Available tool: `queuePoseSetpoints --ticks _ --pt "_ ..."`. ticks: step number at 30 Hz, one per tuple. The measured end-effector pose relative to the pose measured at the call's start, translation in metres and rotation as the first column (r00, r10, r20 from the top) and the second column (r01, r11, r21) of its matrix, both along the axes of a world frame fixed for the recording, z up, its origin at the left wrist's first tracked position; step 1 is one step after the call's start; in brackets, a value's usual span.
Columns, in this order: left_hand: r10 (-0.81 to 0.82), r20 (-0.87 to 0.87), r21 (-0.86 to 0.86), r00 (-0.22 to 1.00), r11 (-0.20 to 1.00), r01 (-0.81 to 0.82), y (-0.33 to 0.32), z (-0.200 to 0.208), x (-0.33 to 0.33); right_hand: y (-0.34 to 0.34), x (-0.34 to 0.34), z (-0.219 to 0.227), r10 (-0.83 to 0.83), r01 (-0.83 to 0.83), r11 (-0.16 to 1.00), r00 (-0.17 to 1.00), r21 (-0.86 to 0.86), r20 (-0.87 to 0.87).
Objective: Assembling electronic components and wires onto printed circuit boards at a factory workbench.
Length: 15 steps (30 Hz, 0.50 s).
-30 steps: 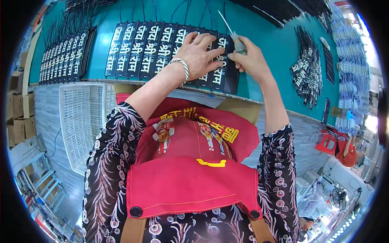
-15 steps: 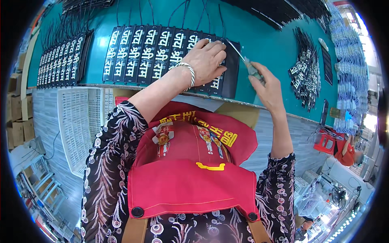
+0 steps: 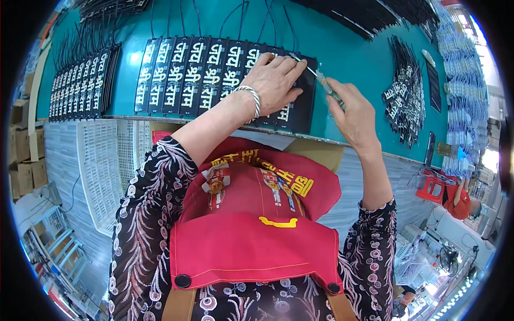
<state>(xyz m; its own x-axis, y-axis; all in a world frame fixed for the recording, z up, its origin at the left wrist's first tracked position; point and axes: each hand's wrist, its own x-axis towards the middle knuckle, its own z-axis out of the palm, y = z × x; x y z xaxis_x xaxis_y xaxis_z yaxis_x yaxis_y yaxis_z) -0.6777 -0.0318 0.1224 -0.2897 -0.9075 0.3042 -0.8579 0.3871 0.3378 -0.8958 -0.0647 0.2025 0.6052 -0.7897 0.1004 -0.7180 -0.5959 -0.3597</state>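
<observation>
My left hand (image 3: 272, 84) lies spread over the right part of a row of black strip panels (image 3: 182, 75) with white lettering, its fingers stretched across them and holding nothing. In my right hand (image 3: 350, 115) is a screwdriver-like tool with a thin metal shaft (image 3: 308, 67) and a pale translucent handle (image 3: 329, 88). The shaft slants up and left over the last panels, its tip close to my left fingertips. Exactly what the tip touches is hard to make out. Black wires (image 3: 227, 20) run from the far ends of the panels.
Another stack of lettered panels (image 3: 80, 83) sits at the left of the green table (image 3: 342, 32). A pile of loose strips (image 3: 404, 96) lies to the right, beside bundled pale blue wires (image 3: 466, 101). A white crate (image 3: 99, 171) stands below the table edge. Far right, a person in red (image 3: 456, 200) is visible.
The panel row has shifted slightly left and toward me. The tool's tip has moved a little left, and its shaft now lies closer to my left fingertips.
</observation>
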Motion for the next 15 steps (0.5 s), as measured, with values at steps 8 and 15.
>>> queuePoseSetpoints --ticks 8,15 --pt "0.014 -0.044 0.004 0.999 1.0 -0.014 -0.007 -0.001 0.006 -0.023 0.019 0.027 0.044 -0.037 0.998 0.992 0.059 -0.114" --pt "0.047 -0.083 0.018 0.995 0.999 -0.045 -0.027 -0.005 0.017 -0.071 0.05 0.048 0.137 -0.113 0.985 0.968 0.127 -0.208"
